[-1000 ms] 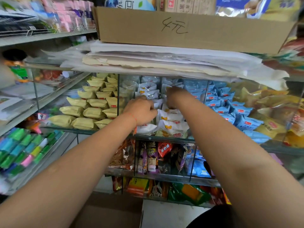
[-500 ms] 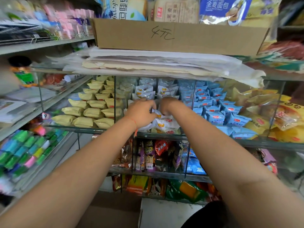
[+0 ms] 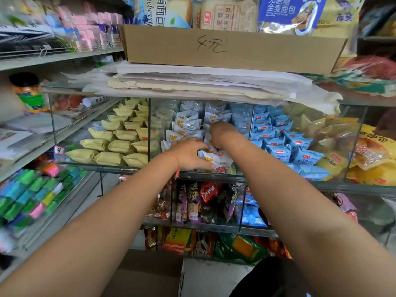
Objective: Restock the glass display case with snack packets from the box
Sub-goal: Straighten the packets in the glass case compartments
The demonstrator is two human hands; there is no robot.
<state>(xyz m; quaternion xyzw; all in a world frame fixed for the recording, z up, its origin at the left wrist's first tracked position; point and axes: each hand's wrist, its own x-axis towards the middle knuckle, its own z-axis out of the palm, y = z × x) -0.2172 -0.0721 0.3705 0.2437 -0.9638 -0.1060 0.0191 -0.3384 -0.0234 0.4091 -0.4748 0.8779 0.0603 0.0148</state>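
Restock is well along, I'd judge: middle bay of the glass display case [image 3: 300, 185] holds white packets [image 3: 188, 125] stacked front to back. Left hand [image 3: 188, 154] at the shelf's front edge, fingers curled over the front white packet [image 3: 218, 160], gripping it. Right hand [image 3: 220, 133] reaches deeper into the same bay; its fingers are hidden, can't tell grip.

Left to do: seat this front packet. The supply box isn't clearly in view.

Room: tight. Glass dividers on both sides, yellow packets [image 3: 115, 144] left, blue packets [image 3: 280, 146] right, paper stack [image 3: 214, 82] overhead. Only the front edge has slack.
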